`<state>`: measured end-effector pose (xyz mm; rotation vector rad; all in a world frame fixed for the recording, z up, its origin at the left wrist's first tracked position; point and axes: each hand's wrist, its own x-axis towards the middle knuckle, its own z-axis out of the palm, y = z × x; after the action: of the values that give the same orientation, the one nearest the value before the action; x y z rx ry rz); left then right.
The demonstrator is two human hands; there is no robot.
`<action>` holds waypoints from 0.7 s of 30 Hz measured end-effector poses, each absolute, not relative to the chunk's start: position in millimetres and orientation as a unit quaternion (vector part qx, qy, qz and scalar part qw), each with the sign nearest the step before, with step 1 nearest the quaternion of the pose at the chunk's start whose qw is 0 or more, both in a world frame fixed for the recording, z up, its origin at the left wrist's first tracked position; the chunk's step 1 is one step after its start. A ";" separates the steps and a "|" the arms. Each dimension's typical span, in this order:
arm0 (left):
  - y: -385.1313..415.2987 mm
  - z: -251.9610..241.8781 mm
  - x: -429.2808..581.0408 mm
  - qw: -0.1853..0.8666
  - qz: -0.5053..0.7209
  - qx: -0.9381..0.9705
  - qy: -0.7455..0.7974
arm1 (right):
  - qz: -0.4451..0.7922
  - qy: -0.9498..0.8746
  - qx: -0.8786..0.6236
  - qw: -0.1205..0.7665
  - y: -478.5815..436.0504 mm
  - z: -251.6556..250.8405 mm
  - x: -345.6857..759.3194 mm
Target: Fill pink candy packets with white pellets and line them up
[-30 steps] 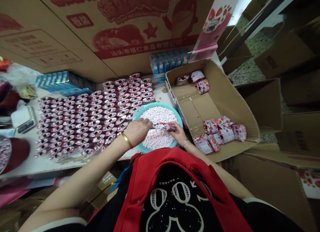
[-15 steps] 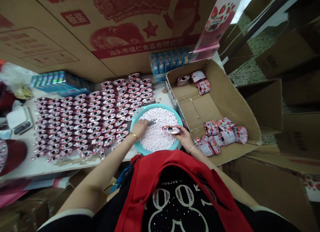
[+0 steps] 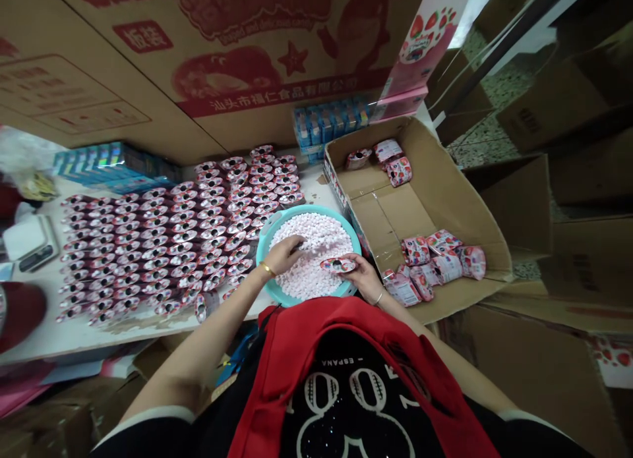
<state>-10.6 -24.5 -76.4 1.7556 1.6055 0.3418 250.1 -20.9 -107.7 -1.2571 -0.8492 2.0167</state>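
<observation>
A turquoise basin (image 3: 262, 242) full of small white-pink candies (image 3: 309, 277) stands in front of me. Over its left side, my left hand (image 3: 283, 255) is closed around a small dark-grey scoop-like tool (image 3: 299, 246), mostly hidden by the fingers. The candies just beyond that tool look blurred. On the basin's right side, my right hand (image 3: 364, 275) grips a red-and-white candy container (image 3: 336, 265), with its oval top facing up, above the candies.
Rows of similar containers (image 3: 182, 247) with dark top openings stand on the white table left of the basin. An open cardboard box (image 3: 390, 214) at the right holds several strawberry-printed packs (image 3: 415, 250). Blue packages (image 3: 116, 165) and large cartons (image 3: 163, 89) line the back; a scale (image 3: 30, 240) sits far left.
My left hand has shifted slightly right and turned, so less of the grey tool shows. The container in my right hand has moved down a little. The whole view has shifted slightly.
</observation>
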 end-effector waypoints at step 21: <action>-28.4 75.6 54.5 0.123 -0.195 0.790 0.568 | 0.774 -0.288 -0.463 0.321 -11.0 -107.4 222.5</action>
<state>54.5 -28.4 75.6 2.3043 1.6563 -0.5686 222.5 -11.0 -107.4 -1.2175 -0.7561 2.0339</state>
